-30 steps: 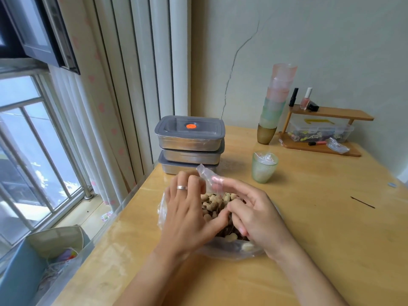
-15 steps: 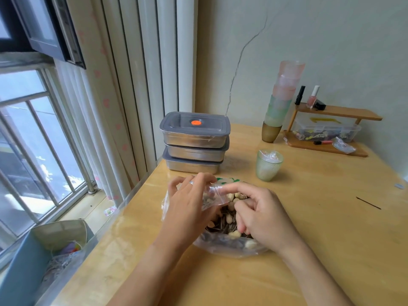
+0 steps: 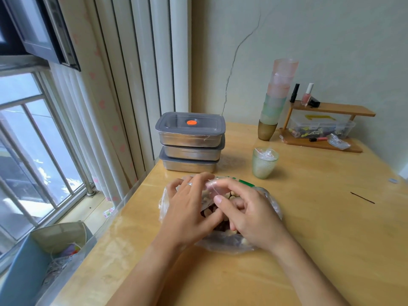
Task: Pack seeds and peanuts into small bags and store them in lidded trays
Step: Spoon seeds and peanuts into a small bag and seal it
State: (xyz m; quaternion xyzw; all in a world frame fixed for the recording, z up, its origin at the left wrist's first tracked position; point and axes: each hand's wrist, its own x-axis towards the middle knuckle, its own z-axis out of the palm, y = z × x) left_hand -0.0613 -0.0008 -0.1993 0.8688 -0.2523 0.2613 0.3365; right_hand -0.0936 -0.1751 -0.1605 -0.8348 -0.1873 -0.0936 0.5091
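A large clear plastic bag (image 3: 227,242) of peanuts and dark seeds lies open on the wooden table. Over it, my left hand (image 3: 187,208) and my right hand (image 3: 245,213) together pinch a small clear bag (image 3: 213,189) with peanuts showing through it. Both hands hide most of the mix beneath them. Three steel trays with grey lids (image 3: 191,142) stand stacked at the table's far left, an orange dot on the top lid. A green cup (image 3: 264,164) with small bags in it stands to the right of the stack.
A tall stack of pastel cups (image 3: 276,100) stands against the wall. A wooden shelf (image 3: 331,109) with bottles and a clear box sits at the back right. A thin dark stick (image 3: 362,198) lies on the table. A bin (image 3: 44,257) stands below the window.
Both hands have drawn together over the large bag, and the small bag now sits lower between my fingertips. The view has shifted slightly.
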